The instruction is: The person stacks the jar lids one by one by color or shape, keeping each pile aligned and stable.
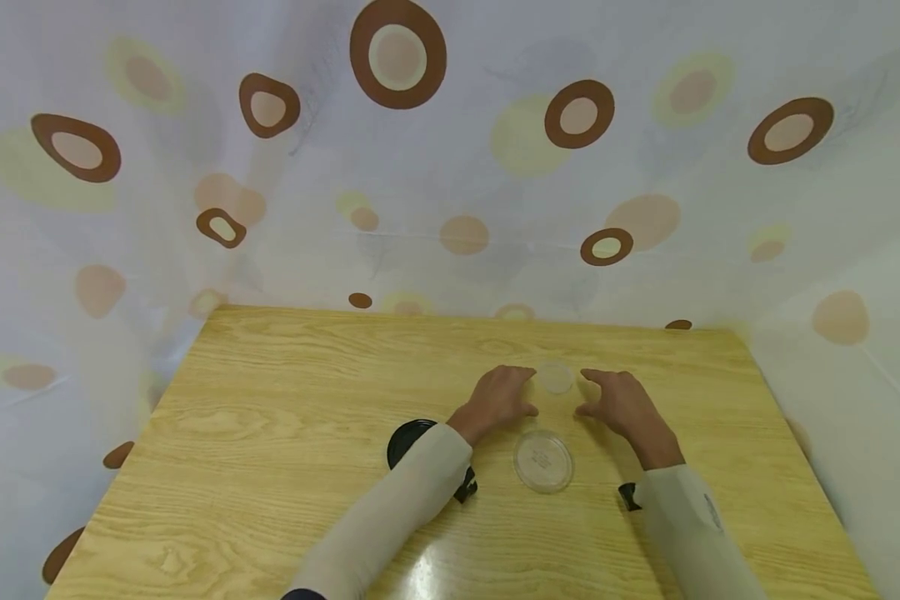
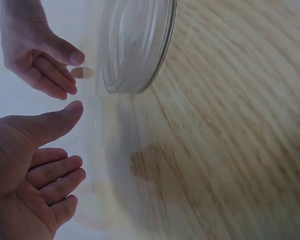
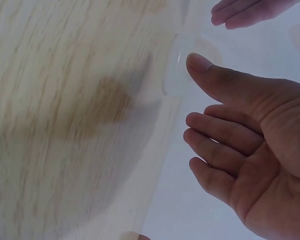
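Note:
A small translucent round disc [image 1: 555,377], like a lid, lies flat on the wooden table between my two hands. My left hand [image 1: 497,402] is on its left and my right hand [image 1: 621,408] on its right, both apart from it. In the wrist views, the fingers are loosely bent, with nothing in either palm. Nearer to me sits a clear round container [image 1: 543,462] with small print in its middle; its see-through wall [image 2: 135,50] shows in the left wrist view. A black round dish or lid [image 1: 405,437] is partly hidden under my left forearm.
The wooden table [image 1: 292,392] meets a patterned sheet [image 1: 307,208] at its back and sides. Black bands [image 1: 630,497] show at both wrists.

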Demonstrator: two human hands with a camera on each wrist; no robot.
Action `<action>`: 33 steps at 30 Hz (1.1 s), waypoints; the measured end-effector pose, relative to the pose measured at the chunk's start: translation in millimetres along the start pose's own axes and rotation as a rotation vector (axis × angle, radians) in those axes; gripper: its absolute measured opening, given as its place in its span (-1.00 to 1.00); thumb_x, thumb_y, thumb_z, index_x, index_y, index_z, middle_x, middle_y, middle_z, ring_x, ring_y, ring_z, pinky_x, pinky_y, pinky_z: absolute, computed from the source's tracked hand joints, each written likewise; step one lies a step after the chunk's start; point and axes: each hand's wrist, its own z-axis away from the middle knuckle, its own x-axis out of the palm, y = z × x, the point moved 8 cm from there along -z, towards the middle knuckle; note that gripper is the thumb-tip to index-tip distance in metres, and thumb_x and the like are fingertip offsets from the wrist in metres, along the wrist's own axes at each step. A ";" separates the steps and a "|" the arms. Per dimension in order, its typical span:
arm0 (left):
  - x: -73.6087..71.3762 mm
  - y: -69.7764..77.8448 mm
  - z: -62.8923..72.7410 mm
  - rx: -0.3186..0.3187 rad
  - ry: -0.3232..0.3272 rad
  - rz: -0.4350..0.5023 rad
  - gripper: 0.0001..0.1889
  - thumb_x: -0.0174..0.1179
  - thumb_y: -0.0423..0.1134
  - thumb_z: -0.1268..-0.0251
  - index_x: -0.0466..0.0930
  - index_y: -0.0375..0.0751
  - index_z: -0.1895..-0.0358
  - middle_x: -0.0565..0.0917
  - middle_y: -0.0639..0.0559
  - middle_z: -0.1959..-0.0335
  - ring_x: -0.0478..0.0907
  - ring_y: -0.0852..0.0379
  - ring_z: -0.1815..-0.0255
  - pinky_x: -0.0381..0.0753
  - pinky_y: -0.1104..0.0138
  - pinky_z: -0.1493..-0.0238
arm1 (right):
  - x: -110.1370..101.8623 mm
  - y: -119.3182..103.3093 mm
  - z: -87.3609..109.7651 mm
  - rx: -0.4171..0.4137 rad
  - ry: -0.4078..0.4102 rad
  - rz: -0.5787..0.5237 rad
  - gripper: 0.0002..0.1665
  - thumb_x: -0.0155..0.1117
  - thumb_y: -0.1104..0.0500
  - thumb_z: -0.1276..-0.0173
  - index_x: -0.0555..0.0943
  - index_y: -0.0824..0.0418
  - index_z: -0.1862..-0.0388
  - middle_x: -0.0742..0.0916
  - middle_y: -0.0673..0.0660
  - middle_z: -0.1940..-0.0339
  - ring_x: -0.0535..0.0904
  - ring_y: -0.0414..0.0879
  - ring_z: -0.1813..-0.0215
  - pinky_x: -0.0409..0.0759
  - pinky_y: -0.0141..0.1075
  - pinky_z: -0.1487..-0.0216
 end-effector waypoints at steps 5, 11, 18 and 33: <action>2.5 -7.6 -8.7 -0.015 0.002 0.001 -0.37 0.36 -0.08 -0.13 0.43 -0.15 -0.29 0.54 0.02 -0.25 0.48 0.08 -0.26 0.49 0.30 -0.25 | 3.9 2.1 -11.4 0.009 -0.028 0.012 -0.22 0.42 0.10 -0.15 0.40 0.44 -0.28 0.58 0.45 -0.14 0.53 0.35 -0.10 0.52 0.13 -0.10; 7.3 -14.3 -20.7 -0.010 0.015 -0.007 -0.40 0.32 -0.08 -0.17 0.43 -0.17 -0.29 0.55 0.00 -0.24 0.48 0.05 -0.26 0.48 0.29 -0.26 | 7.0 9.1 -20.2 0.025 -0.038 0.008 -0.20 0.42 0.06 -0.16 0.40 0.43 -0.28 0.55 0.46 -0.19 0.48 0.38 -0.15 0.49 0.15 -0.14; 9.5 -17.1 -27.2 -0.002 0.052 0.022 -0.44 0.31 -0.13 -0.18 0.46 -0.18 -0.27 0.57 0.00 -0.22 0.50 0.05 -0.24 0.49 0.30 -0.25 | 14.4 11.8 -26.1 0.001 -0.027 -0.016 -0.23 0.40 0.06 -0.18 0.41 0.40 -0.29 0.55 0.43 -0.20 0.51 0.34 -0.14 0.51 0.13 -0.12; 19.4 -4.5 -36.0 0.027 0.124 0.085 -0.64 0.29 -0.21 -0.20 0.58 -0.18 -0.08 0.68 0.04 -0.01 0.63 0.15 -0.01 0.61 0.39 0.01 | 17.9 7.0 -35.8 -0.038 0.027 0.013 -0.38 0.41 0.10 -0.17 0.52 0.33 -0.18 0.69 0.34 0.00 0.62 0.25 0.05 0.58 0.07 0.02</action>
